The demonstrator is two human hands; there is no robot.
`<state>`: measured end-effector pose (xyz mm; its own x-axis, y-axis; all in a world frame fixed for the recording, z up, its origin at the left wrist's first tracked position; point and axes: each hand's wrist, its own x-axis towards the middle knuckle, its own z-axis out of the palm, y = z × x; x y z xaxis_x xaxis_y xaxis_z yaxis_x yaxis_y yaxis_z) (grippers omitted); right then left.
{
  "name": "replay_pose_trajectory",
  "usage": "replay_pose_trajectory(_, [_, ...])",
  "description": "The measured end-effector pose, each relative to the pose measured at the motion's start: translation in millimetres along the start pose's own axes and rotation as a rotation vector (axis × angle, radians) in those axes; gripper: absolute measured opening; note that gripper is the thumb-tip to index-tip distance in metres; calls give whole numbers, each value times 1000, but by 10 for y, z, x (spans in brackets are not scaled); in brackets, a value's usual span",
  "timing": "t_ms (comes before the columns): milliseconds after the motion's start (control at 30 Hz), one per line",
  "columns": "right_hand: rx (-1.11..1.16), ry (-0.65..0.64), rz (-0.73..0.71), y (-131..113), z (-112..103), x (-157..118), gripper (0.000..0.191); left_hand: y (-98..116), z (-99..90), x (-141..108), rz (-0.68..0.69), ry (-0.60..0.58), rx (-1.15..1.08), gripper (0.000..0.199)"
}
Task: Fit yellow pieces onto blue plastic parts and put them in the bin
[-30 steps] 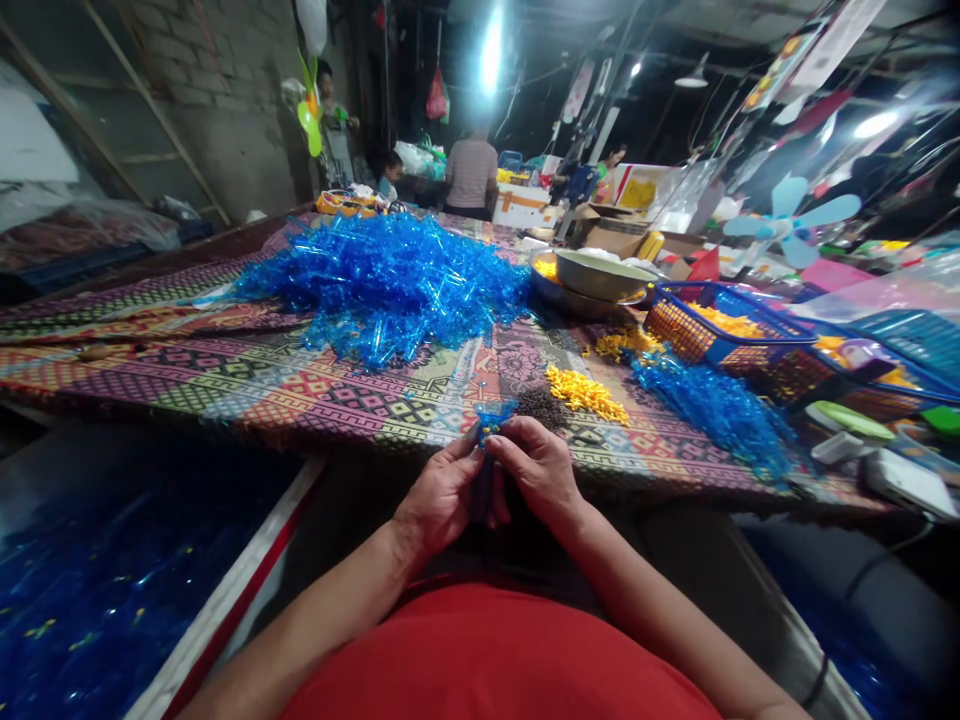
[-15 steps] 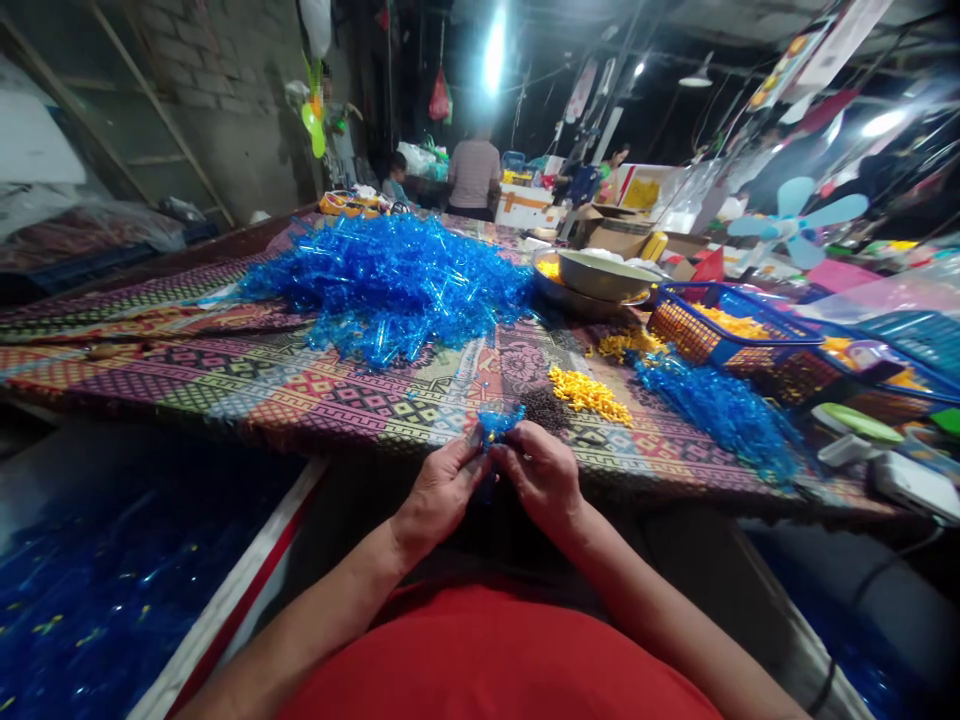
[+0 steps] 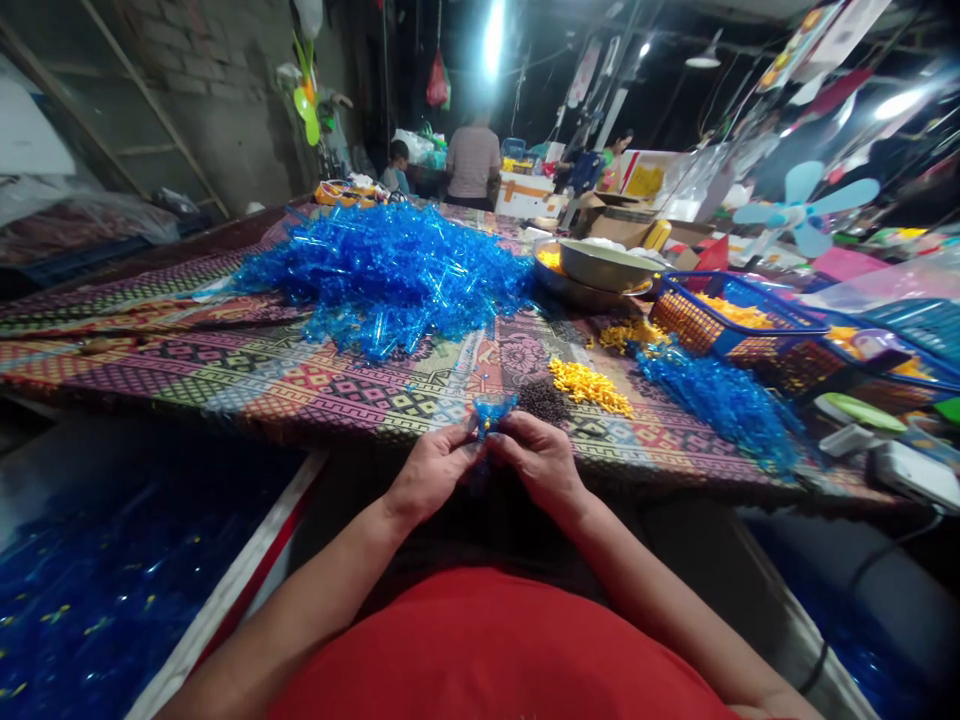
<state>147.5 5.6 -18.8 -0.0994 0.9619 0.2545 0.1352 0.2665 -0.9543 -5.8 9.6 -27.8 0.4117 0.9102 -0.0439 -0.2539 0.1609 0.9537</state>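
Observation:
My left hand point(image 3: 431, 475) and my right hand point(image 3: 540, 463) meet just in front of the table edge, both pinching a small translucent blue plastic piece point(image 3: 493, 414) with a yellow bit in it. Part of that piece is hidden by my fingers. Close beyond my right hand lies a pile of dark small parts point(image 3: 541, 401), with a pile of yellow small parts point(image 3: 589, 387) beside it. A big heap of blue plastic pieces point(image 3: 382, 282) sits farther up the patterned cloth point(image 3: 180, 368), and a smaller blue heap point(image 3: 720, 405) lies to the right.
A metal bowl point(image 3: 600, 265) stands beyond the yellow parts, beside a blue-rimmed basket of yellow parts point(image 3: 731, 315). Below the table on the left, a bin point(image 3: 97, 600) holds blue pieces. A person point(image 3: 472, 165) stands at the far end.
My hands have drawn slightly closer together around the blue piece, and its visible part has shifted a little. The whole view has tilted slightly, moving the table lower contents upward in the picture.

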Motion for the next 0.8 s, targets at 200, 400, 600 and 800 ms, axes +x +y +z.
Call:
replay_pose_trajectory(200, [84, -12, 98, -20, -16, 2, 14, -26, -1, -10, -65, -92, -89, 44])
replay_pose_trajectory(400, [182, 20, 153, -16, 20, 1, 17, -29, -27, -10, -100, -118, -116, 42])
replay_pose_trajectory(600, [122, 72, 144, -67, 55, 6, 21, -84, -2, -35, -152, -176, -392, 32])
replay_pose_trajectory(800, [256, 72, 239, -90, 118, 12, 30, -190, -5, -44, -100, -241, -535, 27])
